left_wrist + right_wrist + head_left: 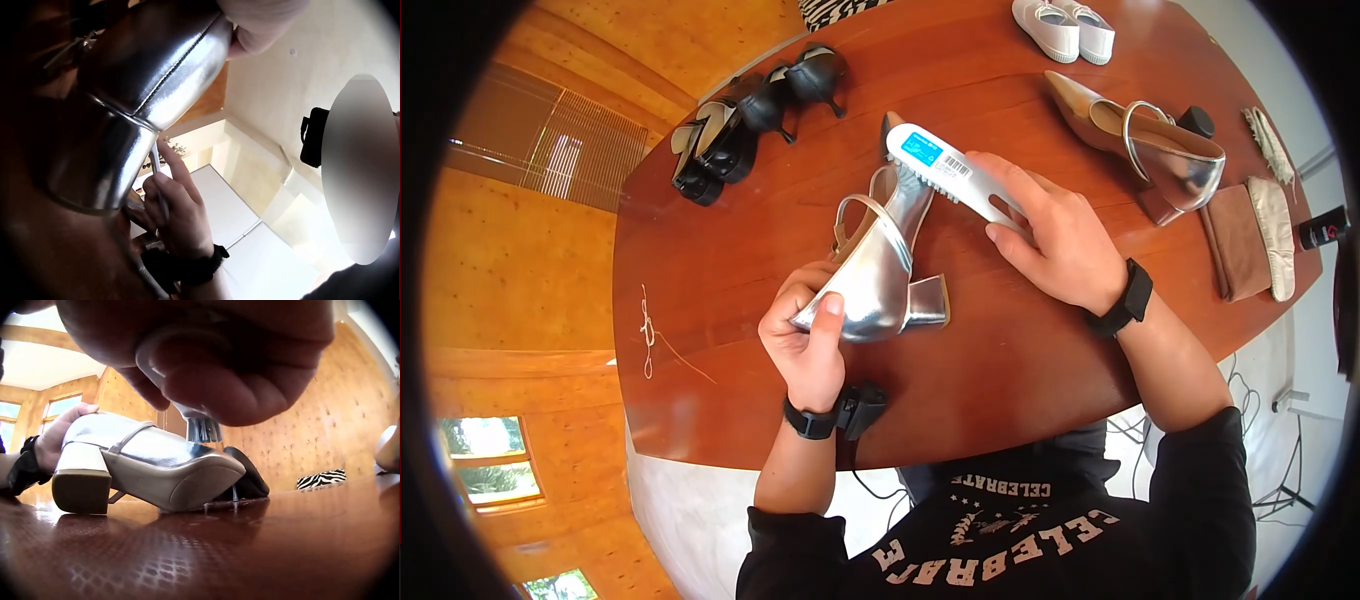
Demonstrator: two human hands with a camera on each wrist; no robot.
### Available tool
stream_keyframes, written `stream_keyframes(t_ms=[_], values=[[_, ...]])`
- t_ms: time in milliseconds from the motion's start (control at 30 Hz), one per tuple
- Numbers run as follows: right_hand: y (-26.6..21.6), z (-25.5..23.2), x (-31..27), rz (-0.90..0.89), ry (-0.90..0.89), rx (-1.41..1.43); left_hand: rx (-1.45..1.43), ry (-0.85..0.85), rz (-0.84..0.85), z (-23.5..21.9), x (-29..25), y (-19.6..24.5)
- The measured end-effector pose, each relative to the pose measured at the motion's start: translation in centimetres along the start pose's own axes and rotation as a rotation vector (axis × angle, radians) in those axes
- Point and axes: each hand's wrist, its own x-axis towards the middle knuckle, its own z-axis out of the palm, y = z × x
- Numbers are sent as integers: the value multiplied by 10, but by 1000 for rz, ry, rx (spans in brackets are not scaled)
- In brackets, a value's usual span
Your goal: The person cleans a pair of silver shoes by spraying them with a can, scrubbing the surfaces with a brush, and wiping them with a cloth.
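Observation:
A silver block-heeled shoe [875, 295] with a strap lies tipped on its side on the table, its toe pointing away from me and its heel to the right. My left hand [805, 335] grips the back of this shoe, thumb pressed on the silver outside. In my right hand [1065, 240] is a white-handled scrubbing brush [960, 175] with a blue label, fingers wrapped round its looped handle. The brush's bristles [204, 430] meet the shoe's toe in the right wrist view. Close up in the left wrist view are the shoe's seam and heel [103, 162].
The matching silver shoe [1190, 165] stands at the right. Black shoes [725, 155] and black heels [815, 75] line the far left edge; white sneakers [1060, 30] are at the back. A brown cloth [1235, 245] and black bottle [1324, 229] lie right, thin string [648, 335] left.

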Motion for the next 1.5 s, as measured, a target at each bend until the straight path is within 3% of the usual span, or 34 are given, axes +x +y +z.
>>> stream_keyframes(t_ms=[267,367,867,1500], values=[[-5,-8,1,48,-125,-36,11,-5,-2,2,0,3],[0,-1,0,-31,-35,-24,11,-4,-6,3,0,5],[-2,-3,1,-43,-44,-15,52,-23,59,4,-4,5],[-8,-7,4,42,-100,-40,107,-11,101,14,1,10]])
